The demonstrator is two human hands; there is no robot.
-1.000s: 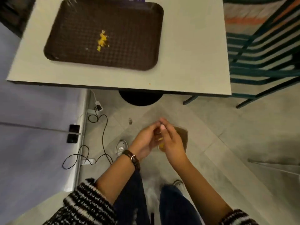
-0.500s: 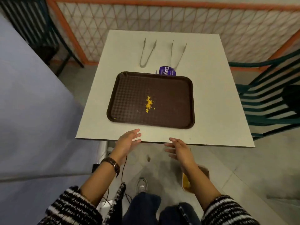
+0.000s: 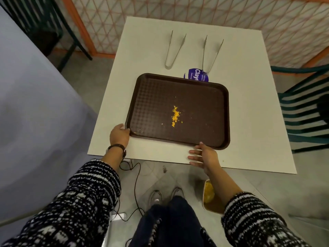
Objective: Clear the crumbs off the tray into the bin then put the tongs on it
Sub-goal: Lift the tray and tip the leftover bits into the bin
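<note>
The tray (image 3: pixel 178 111) lay long axis crosswise on the worktop (image 3: pixel 258 122), crumbs (image 3: pixel 175 116) mid-tray; the left hand (image 3: pixel 119 134) curled at its near-left corner, the right hand (image 3: pixel 204 155), fingers (image 3: pixel 193 152) spread, just short of the near rim, above the bin (image 3: pixel 210 198).

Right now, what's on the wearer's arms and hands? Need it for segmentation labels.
Both forearms bare, hands ungloved. Black-and-white striped knit sleeves pushed up on both arms. Left hand has a dark-strapped wristwatch on its wrist. Right hand shows no watch and no rings visible.
</note>
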